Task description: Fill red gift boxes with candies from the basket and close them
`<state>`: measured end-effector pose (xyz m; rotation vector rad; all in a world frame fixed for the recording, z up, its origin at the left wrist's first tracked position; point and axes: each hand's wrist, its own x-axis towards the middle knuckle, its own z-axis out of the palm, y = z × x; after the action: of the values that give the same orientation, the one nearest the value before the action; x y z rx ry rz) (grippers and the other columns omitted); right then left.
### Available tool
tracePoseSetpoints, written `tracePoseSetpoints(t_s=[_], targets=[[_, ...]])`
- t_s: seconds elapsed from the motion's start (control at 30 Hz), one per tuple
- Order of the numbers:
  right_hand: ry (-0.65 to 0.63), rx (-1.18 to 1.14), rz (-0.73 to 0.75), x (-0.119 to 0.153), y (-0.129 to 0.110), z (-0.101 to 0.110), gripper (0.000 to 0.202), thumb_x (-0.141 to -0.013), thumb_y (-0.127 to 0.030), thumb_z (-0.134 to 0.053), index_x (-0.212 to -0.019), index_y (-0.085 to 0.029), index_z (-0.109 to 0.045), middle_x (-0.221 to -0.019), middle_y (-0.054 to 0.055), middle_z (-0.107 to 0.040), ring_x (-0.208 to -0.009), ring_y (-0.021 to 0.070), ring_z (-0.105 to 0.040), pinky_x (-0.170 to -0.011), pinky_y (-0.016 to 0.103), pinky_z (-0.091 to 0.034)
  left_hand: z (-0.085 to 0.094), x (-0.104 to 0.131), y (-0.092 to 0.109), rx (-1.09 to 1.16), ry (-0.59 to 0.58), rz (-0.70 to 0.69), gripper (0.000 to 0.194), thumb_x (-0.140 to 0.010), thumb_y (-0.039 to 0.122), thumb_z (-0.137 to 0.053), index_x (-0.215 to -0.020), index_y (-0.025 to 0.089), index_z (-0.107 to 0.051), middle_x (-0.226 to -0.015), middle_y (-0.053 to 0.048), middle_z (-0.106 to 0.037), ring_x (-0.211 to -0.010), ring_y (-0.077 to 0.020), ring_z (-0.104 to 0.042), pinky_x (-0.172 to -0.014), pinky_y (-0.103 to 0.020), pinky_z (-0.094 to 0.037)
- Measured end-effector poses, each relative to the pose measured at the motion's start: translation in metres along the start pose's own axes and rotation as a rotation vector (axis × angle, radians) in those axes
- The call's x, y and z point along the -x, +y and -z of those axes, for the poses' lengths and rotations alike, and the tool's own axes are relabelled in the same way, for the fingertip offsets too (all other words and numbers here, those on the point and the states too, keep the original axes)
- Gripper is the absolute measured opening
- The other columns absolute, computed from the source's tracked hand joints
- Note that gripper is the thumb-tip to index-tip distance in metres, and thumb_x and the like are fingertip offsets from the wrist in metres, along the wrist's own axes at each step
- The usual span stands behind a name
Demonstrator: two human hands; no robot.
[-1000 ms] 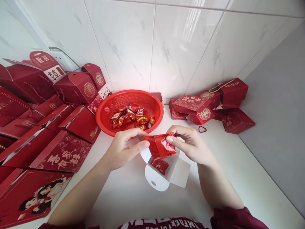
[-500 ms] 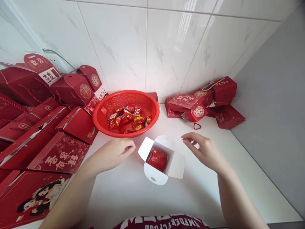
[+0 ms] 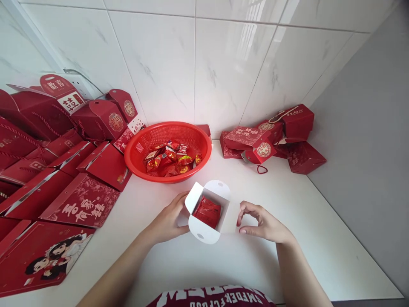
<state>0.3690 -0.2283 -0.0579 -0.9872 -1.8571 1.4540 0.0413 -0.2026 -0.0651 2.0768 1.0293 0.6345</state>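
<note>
In front of me on the white tabletop stands a small gift box with a white inside and its flaps spread. Red wrapped packets lie inside it. My left hand is wrapped around the box's left side, its thumb by the near corner and its fingers partly hidden behind the left flap. Just right of the box, my right hand curves with thumb and fingers apart and nothing between them. The box's right flap is pale and hard to make out against the table.
A red plastic basket with several wrapped sweets sits behind the box. Many red gift boxes are packed along the left. More red boxes are piled at the back right. A tiled wall and a grey panel border the table.
My left hand has moved right and down onto the box's left side. My right hand has come lower, nearer the box, with fingers curled. The box has turned slightly and its left flap stands higher.
</note>
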Motion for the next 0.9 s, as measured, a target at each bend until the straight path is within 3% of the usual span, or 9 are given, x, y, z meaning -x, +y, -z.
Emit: tracePoseSetpoints(t_s=[0.1, 0.2, 0.43, 0.53, 0.6, 0.7, 0.77, 0.83, 0.9], targets=[[-0.003, -0.043, 0.096, -0.002, 0.004, -0.006, 0.051, -0.080, -0.033, -0.078, -0.124, -0.024, -0.053, -0.090, 0.001, -0.065, -0.084, 0.0163, -0.062, -0.087, 0.034, -0.048, -0.005, 0.001, -0.008, -0.085, -0.032, -0.082, 0.091, -0.076, 0.033, -0.077, -0.152, 0.030, -0.027, -0.157, -0.012, -0.027, -0.146, -0.0345, -0.026, -0.116, -0.047, -0.035], [-0.055, 0.031, 0.108, -0.007, 0.005, -0.015, 0.069, -0.079, -0.039, -0.079, -0.138, -0.026, -0.045, -0.092, 0.002, -0.064, -0.083, 0.0163, -0.060, -0.084, 0.034, -0.050, -0.008, 0.001, -0.011, -0.086, -0.057, -0.102, 0.085, -0.080, 0.039, -0.073, -0.152, 0.031, -0.027, -0.157, -0.013, -0.022, -0.148, -0.0350, -0.022, -0.116, -0.048, -0.034], [0.046, 0.292, 0.078, -0.019, 0.007, -0.037, 0.072, -0.071, -0.056, -0.080, -0.129, -0.025, -0.050, -0.102, 0.005, -0.064, -0.084, 0.0189, -0.059, -0.079, 0.033, -0.051, -0.005, 0.001, -0.009, -0.073, -0.028, -0.157, 0.065, -0.088, 0.054, -0.057, -0.145, 0.028, -0.038, -0.153, -0.014, -0.031, -0.144, -0.0346, -0.029, -0.114, -0.049, -0.035], [0.109, 0.334, 0.120, -0.022, 0.008, -0.046, 0.074, -0.067, -0.065, -0.077, -0.122, -0.023, -0.051, -0.103, 0.006, -0.063, -0.082, 0.0199, -0.058, -0.078, 0.034, -0.050, -0.007, 0.002, -0.005, -0.095, 0.043, -0.122, 0.048, -0.094, 0.049, -0.049, -0.136, 0.025, -0.047, -0.150, -0.013, -0.036, -0.141, -0.0312, -0.034, -0.112, -0.046, -0.036], [0.169, 0.347, 0.118, -0.025, 0.007, -0.055, 0.059, -0.076, -0.065, -0.069, -0.114, -0.022, -0.053, -0.101, 0.007, -0.064, -0.081, 0.0194, -0.058, -0.077, 0.034, -0.049, -0.012, 0.002, 0.000, -0.104, 0.117, -0.076, 0.033, -0.096, 0.041, -0.046, -0.123, 0.023, -0.052, -0.147, -0.013, -0.040, -0.138, -0.0285, -0.039, -0.111, -0.044, -0.038], [0.283, 0.295, 0.035, -0.031, 0.006, -0.070, 0.027, -0.098, -0.048, -0.047, -0.103, -0.022, -0.055, -0.092, 0.004, -0.064, -0.075, 0.0166, -0.057, -0.074, 0.031, -0.049, -0.023, 0.003, 0.008, -0.063, 0.207, -0.012, 0.017, -0.097, 0.032, -0.044, -0.105, 0.021, -0.054, -0.141, -0.012, -0.046, -0.135, -0.0258, -0.042, -0.108, -0.040, -0.040], [0.420, 0.248, 0.013, -0.034, 0.008, -0.078, 0.021, -0.100, -0.039, -0.045, -0.109, -0.022, -0.053, -0.091, 0.003, -0.062, -0.076, 0.0168, -0.058, -0.073, 0.031, -0.050, -0.030, 0.003, 0.010, 0.009, 0.249, 0.020, 0.018, -0.098, 0.030, -0.042, -0.108, 0.020, -0.053, -0.141, -0.013, -0.045, -0.136, -0.0253, -0.042, -0.110, -0.040, -0.039], [0.584, 0.234, 0.057, -0.038, 0.011, -0.082, 0.038, -0.094, -0.038, -0.056, -0.127, -0.022, -0.046, -0.109, 0.008, -0.060, -0.093, 0.0210, -0.060, -0.080, 0.036, -0.053, -0.036, 0.002, 0.009, 0.101, 0.264, 0.052, 0.031, -0.099, 0.032, -0.041, -0.127, 0.021, -0.047, -0.145, -0.013, -0.043, -0.137, -0.0254, -0.041, -0.112, -0.041, -0.038], [0.671, 0.225, 0.113, -0.040, 0.015, -0.083, 0.064, -0.089, -0.036, -0.062, -0.144, -0.024, -0.033, -0.139, 0.015, -0.045, -0.123, 0.0276, -0.051, -0.096, 0.044, -0.050, -0.039, 0.001, 0.008, 0.200, 0.234, 0.088, 0.047, -0.099, 0.035, -0.040, -0.144, 0.022, -0.033, -0.149, -0.013, -0.041, -0.136, -0.0261, -0.043, -0.112, -0.043, -0.039]])
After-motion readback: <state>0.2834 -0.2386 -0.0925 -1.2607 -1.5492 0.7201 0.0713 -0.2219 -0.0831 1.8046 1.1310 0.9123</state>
